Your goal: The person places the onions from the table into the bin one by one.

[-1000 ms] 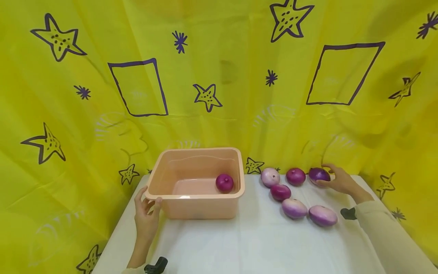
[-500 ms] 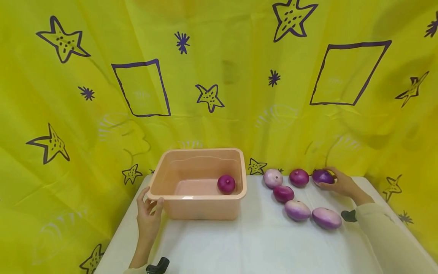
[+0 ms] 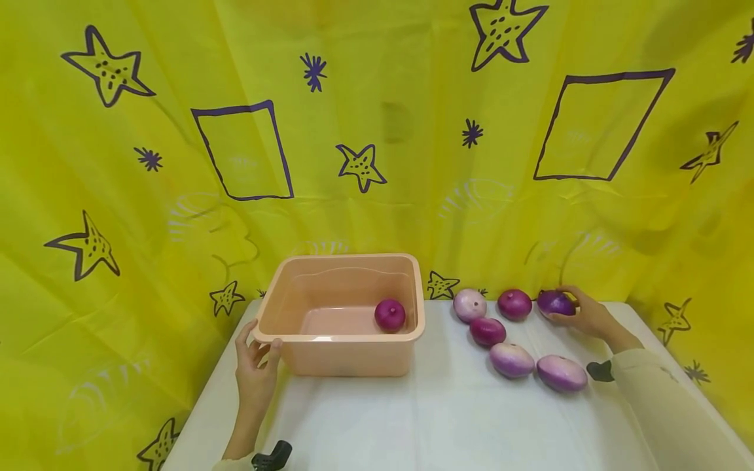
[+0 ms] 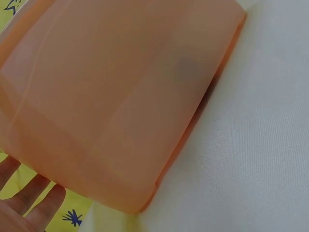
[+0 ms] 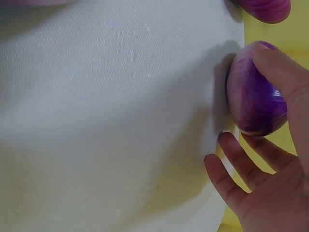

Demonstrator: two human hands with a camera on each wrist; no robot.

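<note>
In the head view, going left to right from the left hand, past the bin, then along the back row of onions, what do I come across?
Left hand, bin, pale onion, magenta onion, purple onion, right hand.

One onion (image 3: 389,316) lies in the tub (image 3: 347,358), six to its right

Wrist views are dim, shadows soft, the purple onion (image 5: 256,96) catching glare.
</note>
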